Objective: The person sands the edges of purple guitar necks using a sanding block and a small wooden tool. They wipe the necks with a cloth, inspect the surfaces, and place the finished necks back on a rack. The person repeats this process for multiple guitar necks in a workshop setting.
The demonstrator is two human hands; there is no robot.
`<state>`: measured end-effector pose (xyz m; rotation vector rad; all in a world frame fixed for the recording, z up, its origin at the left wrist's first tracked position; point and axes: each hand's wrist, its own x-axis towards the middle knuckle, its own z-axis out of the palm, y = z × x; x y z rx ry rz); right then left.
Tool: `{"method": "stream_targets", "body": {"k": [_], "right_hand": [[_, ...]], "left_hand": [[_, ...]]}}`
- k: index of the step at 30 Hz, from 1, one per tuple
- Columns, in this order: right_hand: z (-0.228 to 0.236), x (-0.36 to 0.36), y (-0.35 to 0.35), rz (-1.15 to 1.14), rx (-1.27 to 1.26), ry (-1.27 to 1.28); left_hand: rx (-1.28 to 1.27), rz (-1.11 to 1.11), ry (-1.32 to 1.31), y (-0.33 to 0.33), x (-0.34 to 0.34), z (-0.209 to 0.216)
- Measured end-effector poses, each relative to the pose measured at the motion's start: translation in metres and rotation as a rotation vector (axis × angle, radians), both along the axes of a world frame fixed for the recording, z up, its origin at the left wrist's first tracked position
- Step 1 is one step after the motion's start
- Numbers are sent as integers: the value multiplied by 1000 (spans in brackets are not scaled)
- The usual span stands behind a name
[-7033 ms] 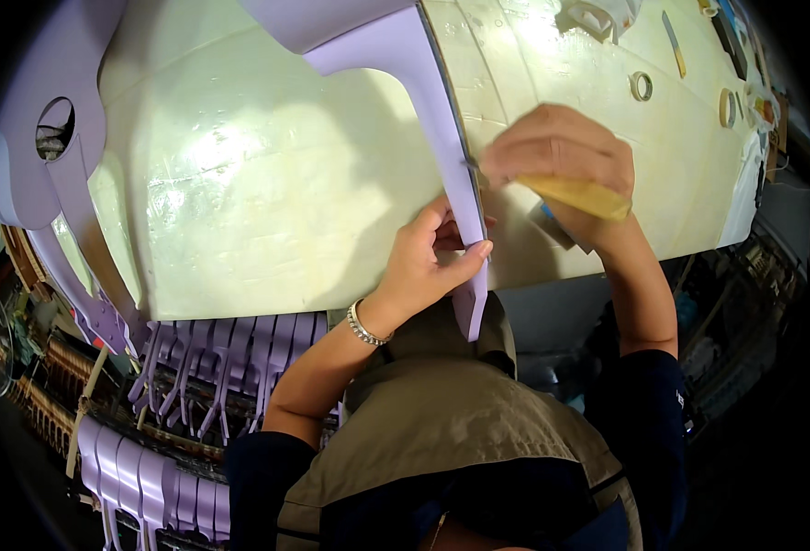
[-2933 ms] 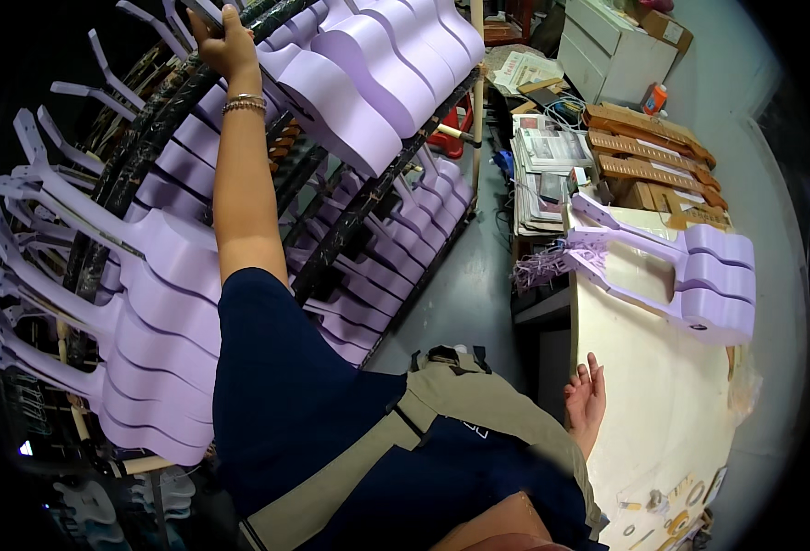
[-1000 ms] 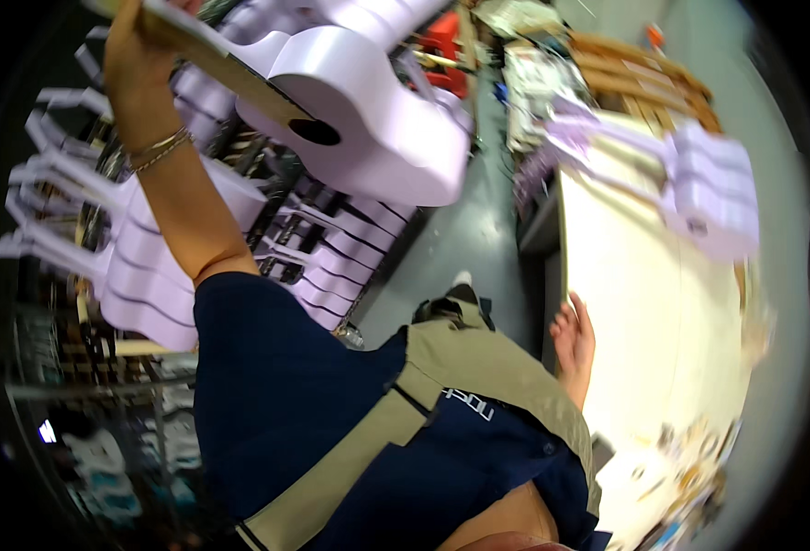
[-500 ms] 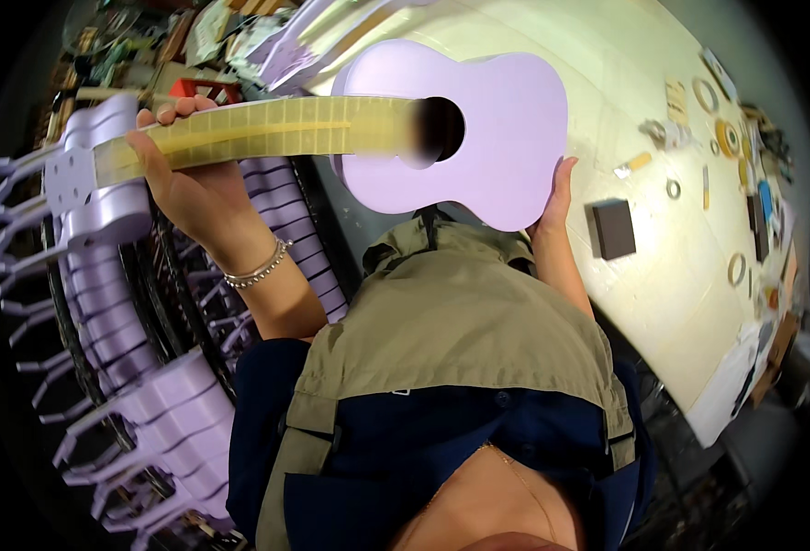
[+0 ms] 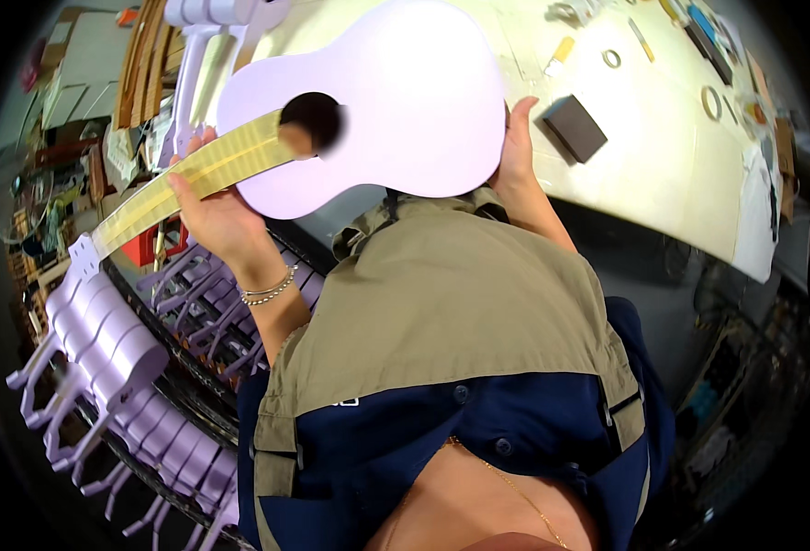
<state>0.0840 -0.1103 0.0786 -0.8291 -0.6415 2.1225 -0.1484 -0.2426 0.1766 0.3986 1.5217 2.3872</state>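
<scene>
A lilac ukulele (image 5: 414,92) without strings lies across both my hands, its front facing up. Yellowish tape (image 5: 143,204) covers the front of its neck up to the dark sound hole. My left hand (image 5: 221,220) is closed around the neck close to the body, thumb on the near side and fingertips showing at the far edge. At the rounded bottom end, my right hand (image 5: 517,151) grips the body's side; its thumb shows and its other fingers are hidden beneath. The headstock (image 5: 83,257) points to the lower left.
Lilac ukuleles (image 5: 106,335) hang in rows on a black rack at left. On the pale worktable (image 5: 671,174) are a dark block (image 5: 575,129), a tape roll (image 5: 611,59) and a yellow-handled cutter (image 5: 559,55). Another lilac instrument (image 5: 194,78) lies beyond.
The view has turned. The ukulele sits higher in it, its headstock tilted downward. My left hand has slid along the neck from near the headstock toward the body; my right hand keeps its grip.
</scene>
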Motion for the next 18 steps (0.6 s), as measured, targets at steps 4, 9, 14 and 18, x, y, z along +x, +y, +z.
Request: {"method": "stream_targets", "body": {"k": [4, 9, 14, 18], "right_hand": [[17, 0, -2, 8, -15, -79], [9, 0, -3, -26, -88, -75], [-9, 6, -3, -98, -116, -49], [-12, 6, -5, -145, -120, -48]], "left_hand": [[-30, -62, -21, 5, -8, 4], [-29, -112, 1, 10, -8, 10], [-6, -146, 86, 14, 8, 18], [-36, -169, 144, 11, 25, 27]]}}
